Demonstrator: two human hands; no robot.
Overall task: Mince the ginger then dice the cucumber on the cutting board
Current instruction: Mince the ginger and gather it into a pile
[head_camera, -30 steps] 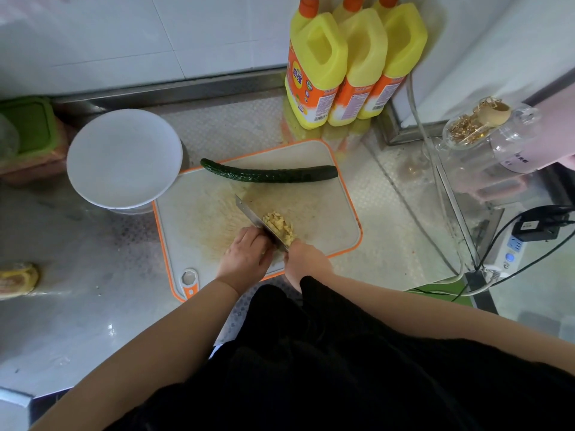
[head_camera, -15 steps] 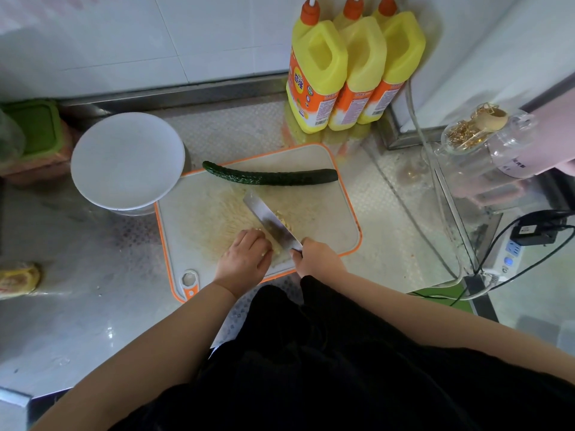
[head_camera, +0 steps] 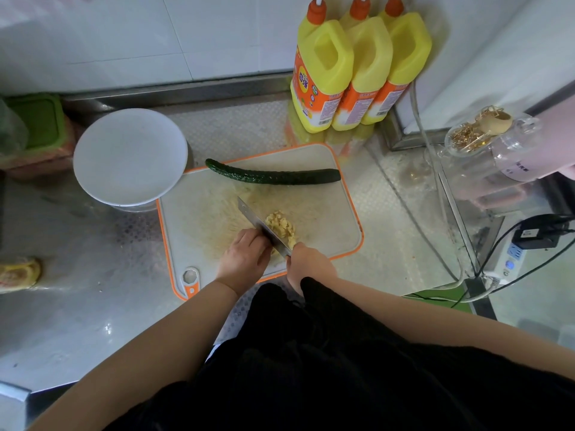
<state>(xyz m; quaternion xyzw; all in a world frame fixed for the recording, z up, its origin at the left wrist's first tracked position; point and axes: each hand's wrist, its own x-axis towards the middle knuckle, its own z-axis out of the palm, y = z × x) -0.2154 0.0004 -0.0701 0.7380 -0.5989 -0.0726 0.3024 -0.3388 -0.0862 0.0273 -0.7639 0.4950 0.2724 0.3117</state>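
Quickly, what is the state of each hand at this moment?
Left hand: fingers curled, resting on the cutting board beside the knife; whether it holds anything cannot be told.
Right hand: grips the knife handle.

A steel counter (head_camera: 93,306) carries everything. Near its middle lies a white cutting board (head_camera: 329,225) with an orange rim. Just left of the board's far corner stands a white bowl (head_camera: 129,155). Three yellow bottles (head_camera: 357,73) stand in a row at the far edge, by the wall. At far left sits a green-lidded box (head_camera: 43,126); a yellow object (head_camera: 18,273) lies at the left edge. A clear jar (head_camera: 485,141) stands at right, with a power strip (head_camera: 510,259) nearer.
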